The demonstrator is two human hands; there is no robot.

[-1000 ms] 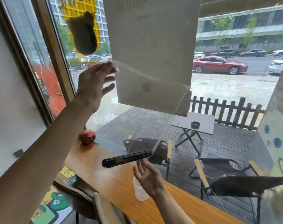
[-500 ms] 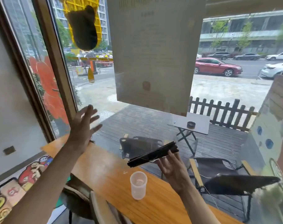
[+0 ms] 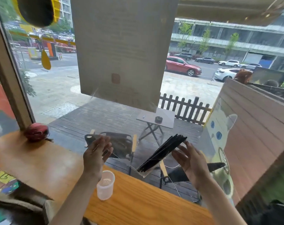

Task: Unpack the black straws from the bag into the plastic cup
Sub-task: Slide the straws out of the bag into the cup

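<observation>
**Straws tilted over the counter, cup waiting below**

The black straws [image 3: 162, 154] sit bundled in the clear bag [image 3: 143, 172], slanting down-left, propped on the right hand [image 3: 190, 161], whose fingers lie straight, not clamped. The left hand [image 3: 95, 157] hovers spread, holding nothing. The plastic cup [image 3: 105, 185] stands on the wooden counter [image 3: 146, 200], apart. With no firm pinch, the bundle could slip and scatter wide of it.
</observation>
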